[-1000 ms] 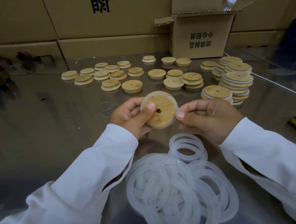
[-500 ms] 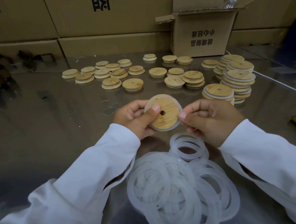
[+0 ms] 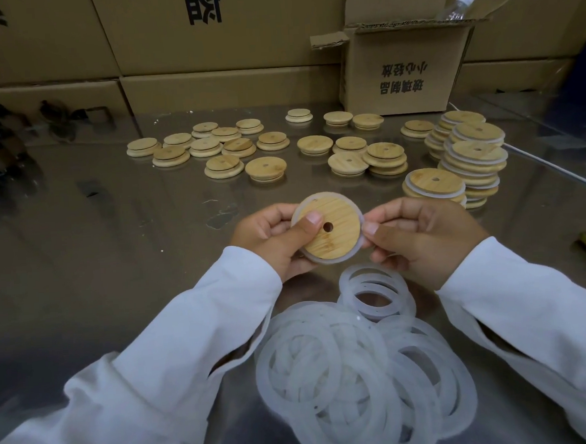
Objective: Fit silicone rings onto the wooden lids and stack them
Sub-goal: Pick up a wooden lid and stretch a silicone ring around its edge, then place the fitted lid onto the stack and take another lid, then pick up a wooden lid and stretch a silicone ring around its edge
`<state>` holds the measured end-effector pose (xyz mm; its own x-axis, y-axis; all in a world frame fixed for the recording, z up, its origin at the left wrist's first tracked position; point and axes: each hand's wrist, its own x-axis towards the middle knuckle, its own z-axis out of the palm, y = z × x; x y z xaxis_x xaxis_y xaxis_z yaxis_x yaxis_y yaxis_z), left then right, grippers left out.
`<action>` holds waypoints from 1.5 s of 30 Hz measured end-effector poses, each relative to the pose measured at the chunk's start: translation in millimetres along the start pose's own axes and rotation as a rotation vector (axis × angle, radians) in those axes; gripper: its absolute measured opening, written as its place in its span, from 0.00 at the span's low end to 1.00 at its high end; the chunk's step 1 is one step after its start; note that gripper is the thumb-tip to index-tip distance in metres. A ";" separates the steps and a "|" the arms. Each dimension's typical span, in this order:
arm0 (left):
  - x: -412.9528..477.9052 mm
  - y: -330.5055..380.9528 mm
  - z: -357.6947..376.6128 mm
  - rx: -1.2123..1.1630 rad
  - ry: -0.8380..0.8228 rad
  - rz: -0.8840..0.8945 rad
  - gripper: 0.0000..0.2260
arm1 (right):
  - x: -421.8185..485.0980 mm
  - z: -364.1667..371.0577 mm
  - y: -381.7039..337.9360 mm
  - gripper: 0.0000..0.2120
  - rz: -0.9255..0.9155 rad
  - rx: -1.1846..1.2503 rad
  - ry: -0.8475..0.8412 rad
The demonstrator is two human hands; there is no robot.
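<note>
**Wooden lid with ring, held in both hands above the tabletop**

Item 1. Wooden lid [image 3: 333,234]: round, pale bamboo grain, one small hole near its centre. It is held clear of the tabletop [image 3: 98,254], flat face tilted toward the camera, between the two hands.

Item 2. Silicone ring [image 3: 333,262]: translucent white, showing as a thin band around the lid's edge.

Item 3. Left hand [image 3: 272,238]: clamped on the lid's left side. The thumb lies on the wooden face just left of the hole; the other fingers [image 3: 277,219] curl behind the lid.

Item 4. Right hand [image 3: 423,238]: pinches the lid's right edge, thumb tip on the ring, the other fingers curled behind. Both arms wear white sleeves.

Item 5. Pile of loose rings [image 3: 362,372]: overlapping, flat on the tabletop, just below the hands.

Item 6. Stacks of ringed lids [image 3: 476,162]: several leaning columns to the right of the hands, with a lower stack [image 3: 433,185] in front, near the right hand.

Item 7. Bare lids [image 3: 225,147]: scattered singly and in twos and threes across the far tabletop, well apart from the hands.

Item 8. Open cardboard box [image 3: 402,67]: at the back right, printed characters on its front, a clear plastic bottle [image 3: 456,6] sticking out of the top.

Item 9. Closed cartons [image 3: 204,31]: stacked along the back wall.
</note>
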<state>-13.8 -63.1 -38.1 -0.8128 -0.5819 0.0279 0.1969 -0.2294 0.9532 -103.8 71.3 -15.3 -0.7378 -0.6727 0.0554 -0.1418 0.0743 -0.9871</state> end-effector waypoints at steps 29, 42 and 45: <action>0.2 7.5 1.4 -0.090 -0.057 -0.170 0.24 | 24.1 -40.1 -4.4 0.05 -0.117 0.024 0.373; 0.0 2.6 5.4 -0.066 -0.089 -0.147 0.21 | 76.5 -106.2 16.7 0.17 0.224 0.246 0.764; 0.1 1.3 5.5 -0.052 -0.085 -0.129 0.19 | 78.1 -105.8 17.8 0.19 0.229 0.226 0.777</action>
<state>-16.6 -59.1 -35.3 -0.8760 -0.4776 -0.0667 0.1139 -0.3394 0.9337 -233.8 98.0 -12.7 -0.9885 0.0459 -0.1442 0.1415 -0.0575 -0.9883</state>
